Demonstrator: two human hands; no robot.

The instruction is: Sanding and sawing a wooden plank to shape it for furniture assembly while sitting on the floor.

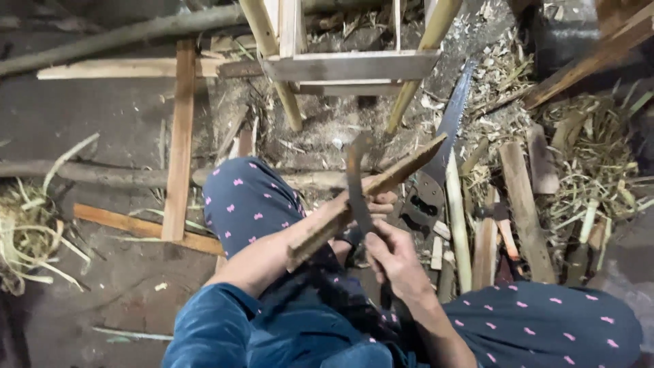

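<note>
My left hand point(383, 204) grips a rough split length of wood point(402, 169) that slants from my forearm up to the right. My right hand point(394, 257) is closed around the handle of a dark curved blade point(355, 178). The blade rises across the wood, just left of my left hand's fingers, and its edge rests against the piece. Both hands are above my knees, which are in dark blue trousers with pink spots point(248, 201).
A hand saw point(449, 119) lies on the ground right of the hands. A pale wooden frame on bamboo legs point(349, 65) stands ahead. Planks point(180, 136), short bamboo pieces point(458, 218) and shavings point(593, 157) lie around on the dirt floor.
</note>
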